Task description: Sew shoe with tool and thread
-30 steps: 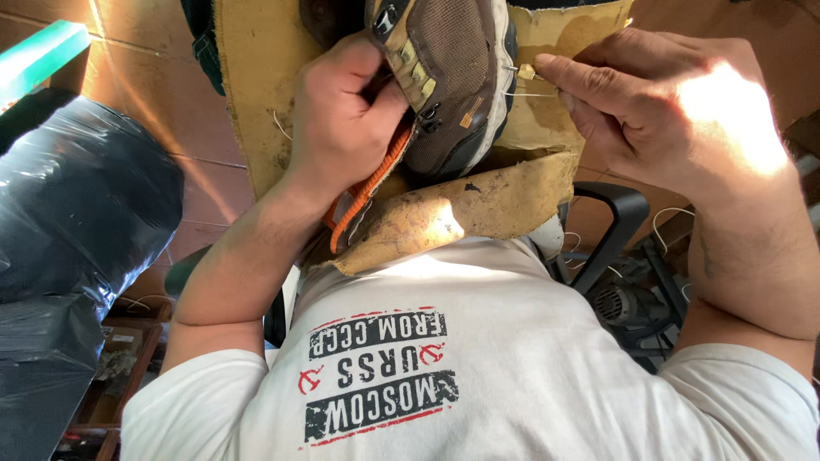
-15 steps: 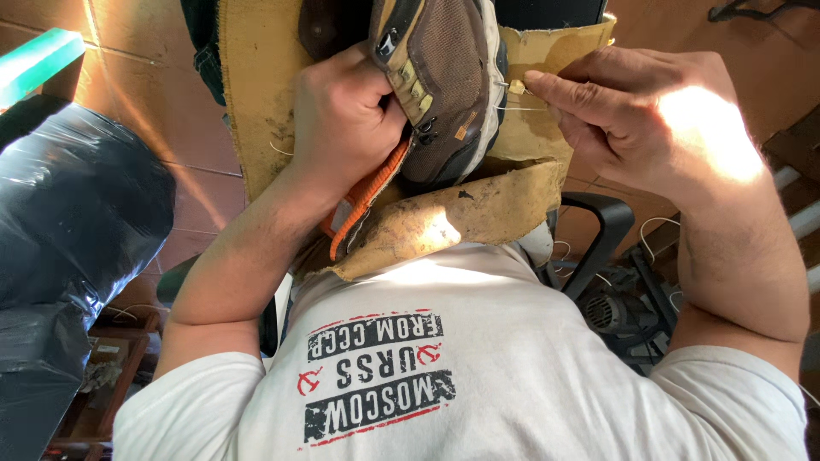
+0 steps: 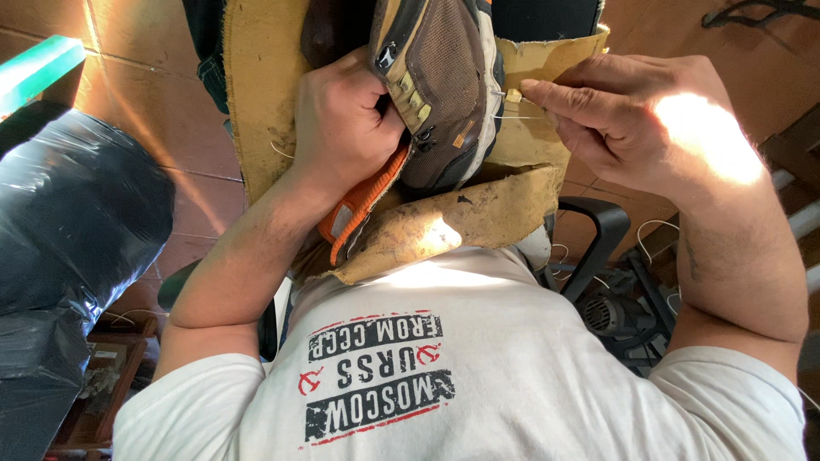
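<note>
Gripping the brown hiking shoe (image 3: 444,94) at the opening, the left hand (image 3: 346,128) has its fingers curled shut into the collar, close to the orange lining (image 3: 363,205) that shows at 6 o'clock of the hand. The shoe sits at 12 o'clock in the head view, resting on a worn tan leather apron (image 3: 461,226) spread over the lap. At 3 o'clock of the shoe, the right hand (image 3: 649,128) pinches a pale thread (image 3: 523,116) between thumb and forefinger, fingertips closed tight on it; the thread runs taut to the shoe's sole edge. A small pale tab (image 3: 512,96) lies just beside those fingertips. Black plastic wrapping (image 3: 68,230) bulks at 9 o'clock. A white printed T-shirt (image 3: 478,367) fills 6 o'clock.
</note>
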